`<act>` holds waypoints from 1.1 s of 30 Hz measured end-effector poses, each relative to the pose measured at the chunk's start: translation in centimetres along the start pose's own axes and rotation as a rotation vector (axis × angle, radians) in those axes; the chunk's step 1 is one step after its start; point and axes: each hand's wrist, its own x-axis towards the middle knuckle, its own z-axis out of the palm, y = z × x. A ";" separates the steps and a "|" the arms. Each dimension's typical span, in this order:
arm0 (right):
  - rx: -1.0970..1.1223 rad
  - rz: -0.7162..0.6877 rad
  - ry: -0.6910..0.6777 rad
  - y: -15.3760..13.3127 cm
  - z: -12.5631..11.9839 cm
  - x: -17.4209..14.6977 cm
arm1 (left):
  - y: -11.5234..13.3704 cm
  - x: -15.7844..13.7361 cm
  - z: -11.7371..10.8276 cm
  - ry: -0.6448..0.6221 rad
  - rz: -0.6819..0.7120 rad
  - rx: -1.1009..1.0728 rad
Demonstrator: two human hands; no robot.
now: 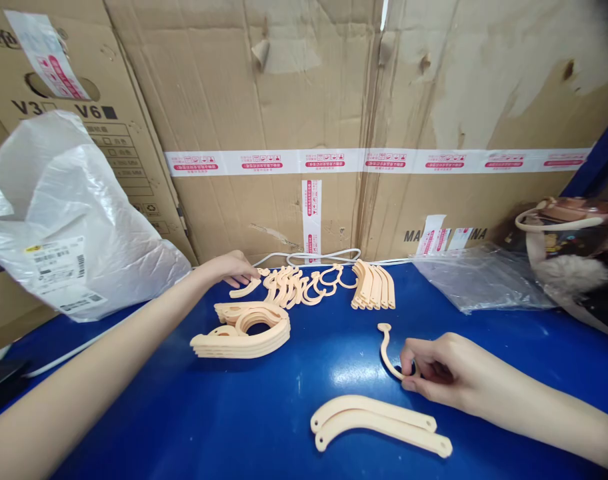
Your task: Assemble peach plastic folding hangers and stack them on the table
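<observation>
Nearest, toward the right of the blue tabletop [224, 420], lie two pale curved arms [354, 419], side by side and touching, their bends to the left and their holed ends showing. Just beyond them, on the right, the right hand [441, 370] has thumb and forefinger closed in a pinch on the near end of a slim hook [383, 352], whose rounded, flattened end points away to the far left. Left of that, well apart, sits a neat stack of hanger-like frames [244, 347], laid flat one over another. Farther off, beyond that stack, the left hand [238, 267] reaches in with fingers bent, its fingertips at a short curved piece [245, 289]; I cannot tell whether it grips the piece or merely touches it. Just to the right are a row of similar short pieces [284, 287], then some loose hooks [312, 301], then an overlapping group of longer curved arms [371, 287]. A white cable [329, 255] runs behind these. At far right is a clear plastic sheet or bag [479, 283], beside a bag with a fluffy pompom [577, 275]; on the left stands a crumpled white mailer [94, 220]. Farthest of all, taped cardboard [264, 100] rises behind the table.
</observation>
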 end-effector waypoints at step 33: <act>-0.266 -0.182 0.269 0.1 -1.5 2.4 | 5.9 -7.4 11.6 0.048 0.768 0.171</act>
